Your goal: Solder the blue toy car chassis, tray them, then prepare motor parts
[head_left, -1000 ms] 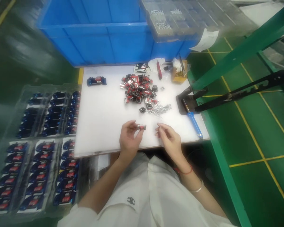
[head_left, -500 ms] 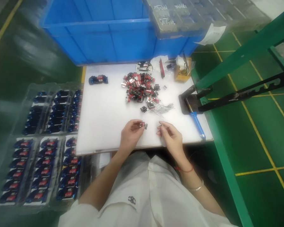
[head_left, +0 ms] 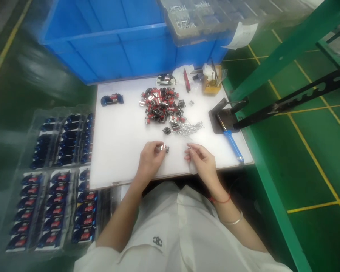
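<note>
My left hand pinches a small black and red part just above the near edge of the white table. My right hand is beside it, fingers pinched on a thin metal pin that is hard to make out. Beyond my hands lie a pile of red and black parts and a scatter of metal pins. One blue toy car sits alone at the table's far left.
Clear trays of blue toy cars lie to the left of the table. A big blue crate stands behind it. A blue-handled tool and a black fixture sit at the right edge, a yellow box at the back.
Both hands stay close together over the near edge, still pinching the same items. The view has shifted slightly as my head moved.
</note>
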Tool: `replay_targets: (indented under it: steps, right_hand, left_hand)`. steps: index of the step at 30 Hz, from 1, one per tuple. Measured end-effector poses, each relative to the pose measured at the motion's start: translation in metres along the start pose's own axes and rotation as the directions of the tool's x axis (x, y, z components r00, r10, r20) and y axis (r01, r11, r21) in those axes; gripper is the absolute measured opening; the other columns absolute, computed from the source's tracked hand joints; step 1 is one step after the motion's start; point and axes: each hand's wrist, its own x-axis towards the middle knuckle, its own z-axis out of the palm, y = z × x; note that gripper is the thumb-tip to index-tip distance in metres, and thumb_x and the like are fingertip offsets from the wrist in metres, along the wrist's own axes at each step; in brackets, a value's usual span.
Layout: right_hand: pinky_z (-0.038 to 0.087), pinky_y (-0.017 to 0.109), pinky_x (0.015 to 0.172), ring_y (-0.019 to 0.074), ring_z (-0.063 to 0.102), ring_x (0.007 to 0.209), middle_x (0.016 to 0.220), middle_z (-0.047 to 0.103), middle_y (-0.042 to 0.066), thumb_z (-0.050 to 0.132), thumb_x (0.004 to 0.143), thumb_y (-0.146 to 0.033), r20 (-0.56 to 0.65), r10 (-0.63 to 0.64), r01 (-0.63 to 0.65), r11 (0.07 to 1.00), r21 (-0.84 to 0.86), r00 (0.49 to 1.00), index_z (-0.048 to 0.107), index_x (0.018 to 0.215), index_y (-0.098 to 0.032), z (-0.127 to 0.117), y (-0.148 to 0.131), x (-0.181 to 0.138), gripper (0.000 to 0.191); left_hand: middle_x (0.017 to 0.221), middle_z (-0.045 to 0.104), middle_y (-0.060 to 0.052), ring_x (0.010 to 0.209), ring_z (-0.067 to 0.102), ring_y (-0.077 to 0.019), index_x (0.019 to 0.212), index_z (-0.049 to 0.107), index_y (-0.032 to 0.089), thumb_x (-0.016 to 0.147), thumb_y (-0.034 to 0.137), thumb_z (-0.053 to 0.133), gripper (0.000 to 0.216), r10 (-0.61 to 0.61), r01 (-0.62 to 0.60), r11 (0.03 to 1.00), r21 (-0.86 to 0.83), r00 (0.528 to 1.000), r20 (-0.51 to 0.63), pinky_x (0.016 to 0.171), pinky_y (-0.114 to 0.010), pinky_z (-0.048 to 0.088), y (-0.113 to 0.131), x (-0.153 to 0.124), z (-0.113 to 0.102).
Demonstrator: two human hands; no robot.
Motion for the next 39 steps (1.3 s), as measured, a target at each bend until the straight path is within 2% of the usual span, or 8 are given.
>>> replay_targets:
  steps: [7, 10, 15, 18, 23, 27, 34, 39]
  right_hand:
    - [0.056, 0.031, 0.056, 0.0147, 0.066, 0.058, 0.071, 0.071, 0.001, 0.068, 0.080, -0.050, 0.022, -0.027, 0.026, 0.998, 0.062, 0.999, 0.067, 0.088, -0.022, 0.006, -0.010, -0.014, 0.029]
    - [0.056, 0.030, 0.056, 0.0144, 0.066, 0.056, 0.069, 0.071, 0.000, 0.066, 0.082, -0.050, 0.039, -0.042, 0.037, 0.993, 0.112, 0.998, 0.065, 0.086, -0.022, 0.013, -0.013, -0.022, 0.028]
    - [0.059, 0.031, 0.066, 0.0160, 0.070, 0.067, 0.074, 0.072, 0.000, 0.064, 0.084, -0.044, 0.017, -0.062, 0.059, 0.992, 0.107, 0.998, 0.066, 0.085, -0.023, 0.018, -0.014, -0.033, 0.020]
    - [0.059, 0.032, 0.073, 0.0172, 0.071, 0.076, 0.081, 0.074, 0.002, 0.063, 0.085, -0.042, -0.021, -0.079, 0.080, 0.995, 0.055, 0.997, 0.067, 0.085, -0.025, 0.018, -0.014, -0.037, 0.017]
    - [0.059, 0.036, 0.076, 0.0191, 0.071, 0.079, 0.085, 0.076, 0.006, 0.059, 0.088, -0.046, -0.021, -0.045, 0.046, 0.999, 0.011, 0.999, 0.065, 0.087, -0.025, 0.016, -0.013, -0.040, 0.022]
    - [0.057, 0.036, 0.076, 0.0195, 0.070, 0.079, 0.084, 0.076, 0.006, 0.061, 0.085, -0.045, -0.043, -0.076, 0.074, 0.996, -0.045, 0.996, 0.066, 0.085, -0.023, 0.013, -0.010, -0.037, 0.022]
    - [0.054, 0.036, 0.075, 0.0211, 0.068, 0.079, 0.081, 0.074, 0.005, 0.066, 0.081, -0.046, -0.088, -0.139, 0.117, 0.969, -0.217, 0.986, 0.071, 0.080, -0.021, 0.002, -0.007, -0.031, 0.025]
    - [0.053, 0.035, 0.074, 0.0208, 0.067, 0.077, 0.078, 0.074, 0.004, 0.067, 0.079, -0.044, -0.089, -0.139, 0.109, 0.954, -0.278, 0.986, 0.071, 0.076, -0.021, 0.000, -0.006, -0.032, 0.023]
  left_hand:
    - [0.095, 0.066, -0.005, 0.071, 0.059, -0.0136, 0.103, 0.066, 0.018, 0.087, 0.026, 0.061, 0.019, 0.073, -0.071, 0.997, 0.021, 0.987, -0.143, 0.069, -0.030, 0.053, 0.015, -0.018, -0.005]
    - [0.094, 0.069, -0.005, 0.079, 0.065, -0.0151, 0.105, 0.066, 0.020, 0.088, 0.027, 0.060, 0.020, 0.097, -0.096, 0.988, -0.124, 0.995, 0.001, 0.070, -0.029, 0.055, 0.024, -0.039, 0.002]
    - [0.115, 0.069, -0.008, 0.102, 0.067, -0.0192, 0.121, 0.060, 0.023, 0.089, 0.030, 0.061, 0.033, 0.037, 0.139, 0.856, -0.499, 0.945, 0.325, 0.084, -0.032, 0.058, 0.028, -0.064, 0.021]
    - [0.121, 0.066, -0.009, 0.099, 0.067, -0.0182, 0.125, 0.056, 0.024, 0.088, 0.029, 0.063, 0.038, 0.002, 0.234, 0.783, -0.577, 0.926, 0.378, 0.083, -0.031, 0.058, 0.028, -0.066, 0.029]
    - [0.094, 0.069, -0.006, 0.083, 0.066, -0.0175, 0.124, 0.053, 0.020, 0.082, 0.025, 0.065, 0.044, -0.051, 0.284, 0.803, -0.523, 0.908, 0.415, 0.074, -0.031, 0.056, 0.031, -0.065, 0.038]
    - [0.085, 0.063, -0.002, 0.075, 0.062, -0.0156, 0.123, 0.053, 0.019, 0.083, 0.025, 0.059, 0.041, -0.042, 0.223, 0.857, -0.465, 0.929, 0.368, 0.069, -0.030, 0.054, 0.032, -0.067, 0.040]
    - [0.089, 0.064, -0.004, 0.078, 0.060, -0.0171, 0.103, 0.062, 0.020, 0.084, 0.021, 0.050, 0.022, 0.166, -0.121, 0.965, -0.234, 0.969, 0.185, 0.074, -0.033, 0.054, 0.021, -0.067, 0.033]
    - [0.092, 0.070, -0.005, 0.082, 0.065, -0.0182, 0.101, 0.061, 0.021, 0.089, 0.025, 0.050, 0.017, 0.159, -0.121, 0.970, -0.209, 0.971, 0.181, 0.079, -0.033, 0.055, 0.015, -0.067, 0.030]
